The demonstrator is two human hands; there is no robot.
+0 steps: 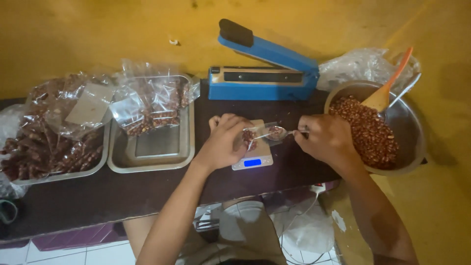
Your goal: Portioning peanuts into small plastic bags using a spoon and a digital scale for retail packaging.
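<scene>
While bagged, peanuts (248, 136) beside left grip (223, 142)

Small clear glossy plastic bag (255, 135), crinkled. Shiny metal spoon (277, 132). Round brushed-metal bowl (409, 122), dull sheen. Two rectangular metal trays (147, 164), satin finish. Blue painted heat sealer (262, 73), smooth. Dark matt worktop (122, 191). Orange-handled wooden spatula (385, 91), matt.

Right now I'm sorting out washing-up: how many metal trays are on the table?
2. The left tray sits at the table's left end, heaped with filled packets. The second tray lies beside it, left of the scale, holding a few packets. Others may be out of frame.
</scene>
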